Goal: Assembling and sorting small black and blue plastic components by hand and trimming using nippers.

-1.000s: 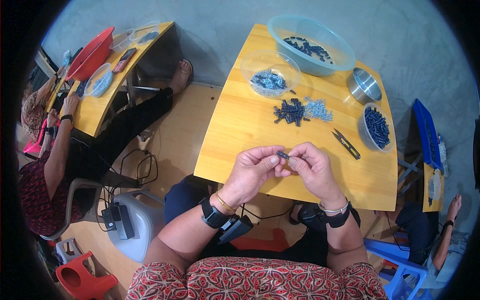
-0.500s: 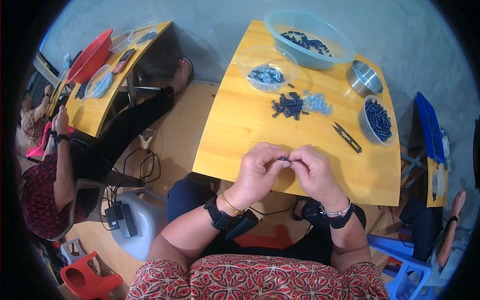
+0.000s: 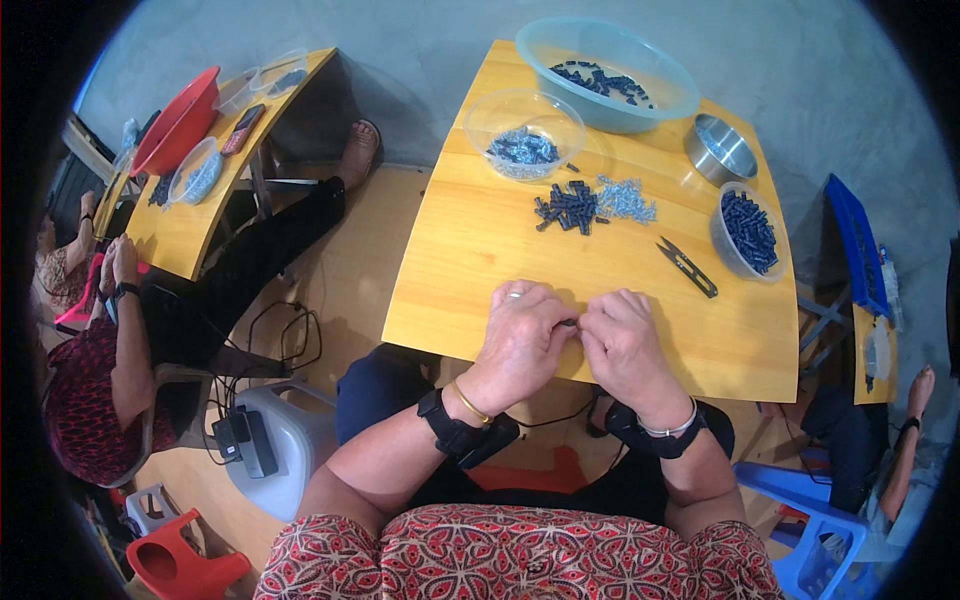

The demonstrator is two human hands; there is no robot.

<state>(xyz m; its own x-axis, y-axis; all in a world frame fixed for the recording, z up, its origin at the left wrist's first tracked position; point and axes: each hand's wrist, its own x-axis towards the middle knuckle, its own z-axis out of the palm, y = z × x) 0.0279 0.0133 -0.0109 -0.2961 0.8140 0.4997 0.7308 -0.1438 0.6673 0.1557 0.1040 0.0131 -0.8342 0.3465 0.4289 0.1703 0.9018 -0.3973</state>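
Note:
Over the near edge of the yellow wooden table [image 3: 470,270], my left hand [image 3: 522,335] pinches a small dark piece [image 3: 570,323] between thumb and fingers. My right hand [image 3: 622,340] is closed right beside it, its fingertips at the other end of the piece; whether they grip a part of their own is hidden. Farther off lies a pile of short dark plastic pieces [image 3: 568,206], touching a pile of small clear pieces [image 3: 627,199]. Black thread snips [image 3: 687,267] rest to the right of my hands.
A clear bowl [image 3: 470,128] of clear and dark pieces stands behind the piles. A large pale blue basin [image 3: 640,115], a steel bowl [image 3: 720,150] and a tub of dark pieces [image 3: 748,233] line the far and right sides. People sit at neighbouring tables left and right.
My left hand has turned so its back shows more, and the fingers of both hands have curled in closer around the small dark piece. The view has shifted slightly.

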